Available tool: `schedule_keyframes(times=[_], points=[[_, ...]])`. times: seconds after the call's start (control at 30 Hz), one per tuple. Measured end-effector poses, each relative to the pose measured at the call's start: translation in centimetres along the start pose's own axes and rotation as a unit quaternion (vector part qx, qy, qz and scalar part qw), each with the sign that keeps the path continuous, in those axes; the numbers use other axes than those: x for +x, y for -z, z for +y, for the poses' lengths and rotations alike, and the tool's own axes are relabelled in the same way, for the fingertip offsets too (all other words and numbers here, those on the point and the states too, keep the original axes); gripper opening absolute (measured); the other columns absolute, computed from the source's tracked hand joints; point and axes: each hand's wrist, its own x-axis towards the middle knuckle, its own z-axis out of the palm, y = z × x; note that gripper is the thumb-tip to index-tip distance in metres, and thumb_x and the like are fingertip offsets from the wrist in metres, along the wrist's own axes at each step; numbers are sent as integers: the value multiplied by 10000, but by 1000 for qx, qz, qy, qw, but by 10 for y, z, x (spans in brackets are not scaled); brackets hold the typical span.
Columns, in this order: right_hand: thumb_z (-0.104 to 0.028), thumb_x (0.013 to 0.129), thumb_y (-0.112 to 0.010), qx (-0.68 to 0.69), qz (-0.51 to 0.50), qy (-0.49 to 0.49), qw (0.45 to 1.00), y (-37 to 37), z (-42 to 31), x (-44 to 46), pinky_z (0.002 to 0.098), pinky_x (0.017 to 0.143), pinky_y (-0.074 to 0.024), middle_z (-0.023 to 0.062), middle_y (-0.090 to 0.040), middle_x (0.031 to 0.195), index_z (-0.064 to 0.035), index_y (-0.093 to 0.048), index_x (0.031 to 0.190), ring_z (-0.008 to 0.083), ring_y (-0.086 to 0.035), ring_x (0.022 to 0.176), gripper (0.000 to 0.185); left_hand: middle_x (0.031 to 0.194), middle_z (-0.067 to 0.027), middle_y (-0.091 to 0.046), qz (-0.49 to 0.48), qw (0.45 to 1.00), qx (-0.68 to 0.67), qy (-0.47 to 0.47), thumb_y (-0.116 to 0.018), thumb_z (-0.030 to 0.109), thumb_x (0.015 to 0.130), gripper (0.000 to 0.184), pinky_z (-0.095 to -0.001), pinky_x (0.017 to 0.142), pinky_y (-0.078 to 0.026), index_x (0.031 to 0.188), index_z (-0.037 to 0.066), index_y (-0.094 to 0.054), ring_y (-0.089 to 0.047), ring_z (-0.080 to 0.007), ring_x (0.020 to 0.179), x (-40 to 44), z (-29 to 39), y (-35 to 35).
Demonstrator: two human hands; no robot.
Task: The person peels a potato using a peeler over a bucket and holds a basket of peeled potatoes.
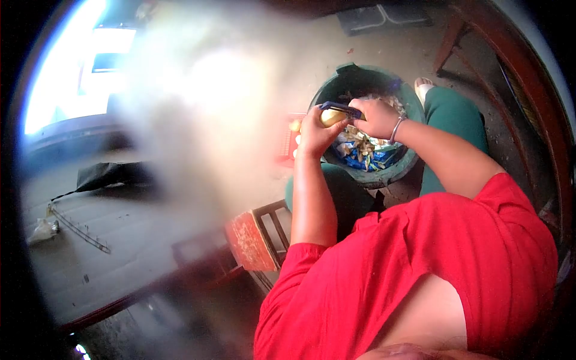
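Held over the green bin (336, 76), my left hand (318, 131) is closed around a pale yellow peeled potato (330, 117). My right hand (378, 120), with a bracelet at its wrist, grips a dark blue peeler (343, 108). The peeler lies across the top of the potato, by the left fingers. Below my hands the bin holds peelings (362, 144) and blue and white wrappers (367, 161). The fingertips of both hands are partly hidden.
A red basket (285, 137) with pale round pieces stands left of the bin. Near my left elbow is a worn red wooden stool (252, 240). A grey-topped table (138, 258) is at the left, wooden furniture legs (451, 42) at the right. Haze blurs the upper left.
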Motion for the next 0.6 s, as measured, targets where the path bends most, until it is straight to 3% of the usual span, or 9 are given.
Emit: schedule_keyframes(times=[0.07,0.2,0.27,0.33,0.43,0.5,0.53,0.6], points=[[-192,748,-615,-28,-37,29,999,0,3,0,445,665,-469,195,-603,761,-56,-532,860,388,-590,764,196,989,-90,-622,-27,994,-103,-31,-756,58,712,422,-256,784,-496,1061,-7,-527,-601,-140,885,0,1,-2],[-199,750,-590,-34,-44,19,998,-1,5,0,456,660,-464,196,-602,763,-56,-523,854,395,-586,765,188,977,-84,-628,-15,993,-110,-43,-730,20,728,387,-260,785,-501,1059,-3,-531,-608,-147,873,2,-5,-4],[-202,754,-589,-34,-42,11,998,-2,7,0,457,662,-464,200,-601,768,-54,-521,858,396,-585,771,193,887,-78,-635,-14,989,-140,-42,-782,133,675,380,-271,737,-488,960,4,-566,-594,-136,818,4,-13,-6],[-206,757,-589,-33,-40,3,999,-3,6,0,458,663,-463,204,-601,774,-53,-519,862,396,-584,777,199,892,-78,-634,-19,991,-133,-30,-779,154,684,382,-271,738,-488,966,3,-569,-594,-136,818,3,-10,-5],[-202,778,-596,-36,-66,-40,996,-4,8,1,432,708,-466,191,-612,869,-76,-534,976,384,-581,852,243,895,-74,-631,-33,992,-123,2,-773,199,701,399,-273,738,-486,987,2,-575,-592,-137,819,-2,3,-1],[-248,772,-628,-17,13,-73,997,-11,17,4,428,706,-479,198,-624,834,-32,-550,928,373,-605,817,278,894,-70,-629,-40,992,-119,21,-770,222,708,415,-274,739,-485,1002,2,-578,-591,-138,820,-4,8,-1],[-263,768,-651,-25,-32,-141,989,-8,20,8,414,737,-479,194,-629,881,-15,-564,946,359,-610,843,317,890,-66,-628,-41,989,-137,22,-768,227,711,428,-275,742,-484,1021,2,-576,-589,-140,824,-5,8,-2],[-269,769,-655,-1,-76,-187,979,-7,23,10,409,744,-477,203,-624,890,-6,-567,933,359,-608,850,322,886,-63,-626,-42,987,-154,20,-767,233,715,442,-276,746,-483,1039,3,-575,-588,-142,828,-6,8,-1]])
